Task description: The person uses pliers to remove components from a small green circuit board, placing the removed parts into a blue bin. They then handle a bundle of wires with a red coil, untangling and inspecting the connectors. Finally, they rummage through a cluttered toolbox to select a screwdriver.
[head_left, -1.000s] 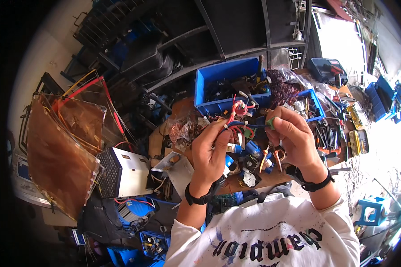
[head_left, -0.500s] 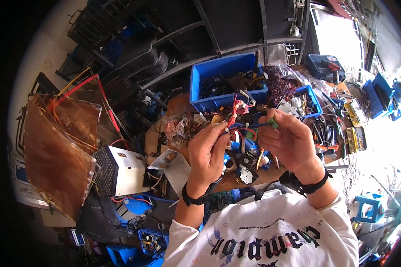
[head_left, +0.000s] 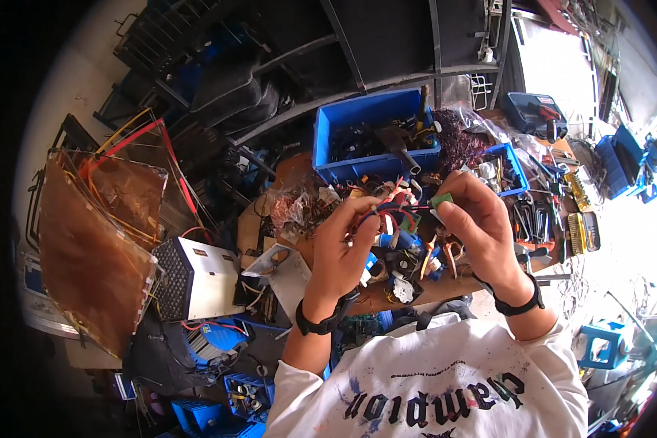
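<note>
On my head view the wire bundle (head_left: 396, 208) is held in the air above the surface (head_left: 449, 290), inward from its near edge. The left hand (head_left: 343, 244) has its fingers pinched on it; the right hand (head_left: 485, 230) grips a small green piece (head_left: 440, 199) between thumb and fingertips, just beside the bundle. Since a moment ago the bundle has tipped from upright to lower, and the right hand has turned, so the green piece shows me a flatter side; I judge that this exposes it better, though I cannot tell whether it is joined to the bundle. The bundle is thin, flexible and looped, red and dark; the green piece looks hard and blocky. Below, toward the surface's near edge, lies a scalloped white disc (head_left: 403, 290); toward its left end, a crinkled clear bag (head_left: 292, 209); along its far edge, a smooth blue bin (head_left: 343, 174) beside a bristly purplish tangle (head_left: 460, 139).
</note>
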The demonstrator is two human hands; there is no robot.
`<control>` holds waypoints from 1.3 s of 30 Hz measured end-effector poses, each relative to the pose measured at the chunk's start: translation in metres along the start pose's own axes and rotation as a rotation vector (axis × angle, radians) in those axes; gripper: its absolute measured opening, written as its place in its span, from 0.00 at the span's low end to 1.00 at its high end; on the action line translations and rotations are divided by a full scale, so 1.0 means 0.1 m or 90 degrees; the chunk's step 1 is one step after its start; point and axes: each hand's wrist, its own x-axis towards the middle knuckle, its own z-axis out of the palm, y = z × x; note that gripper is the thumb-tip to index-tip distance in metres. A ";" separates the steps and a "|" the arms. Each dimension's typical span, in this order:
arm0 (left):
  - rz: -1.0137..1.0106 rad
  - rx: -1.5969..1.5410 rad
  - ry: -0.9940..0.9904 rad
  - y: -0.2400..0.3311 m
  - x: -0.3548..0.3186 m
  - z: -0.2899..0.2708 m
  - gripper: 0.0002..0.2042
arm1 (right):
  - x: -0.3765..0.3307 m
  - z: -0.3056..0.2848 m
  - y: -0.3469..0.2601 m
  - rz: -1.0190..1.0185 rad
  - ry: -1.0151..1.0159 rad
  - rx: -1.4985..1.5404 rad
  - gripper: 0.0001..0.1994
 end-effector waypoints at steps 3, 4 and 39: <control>0.131 -0.009 0.063 0.01 0.07 0.14 0.10 | 0.00 -0.03 0.06 -0.058 0.015 -0.085 0.06; 0.169 -0.019 0.050 0.02 0.10 0.14 0.10 | 0.01 -0.02 0.08 -0.091 0.011 -0.115 0.06; 0.161 -0.080 -0.085 0.02 0.18 0.19 0.06 | 0.12 0.16 -0.10 -0.307 0.022 -0.449 0.15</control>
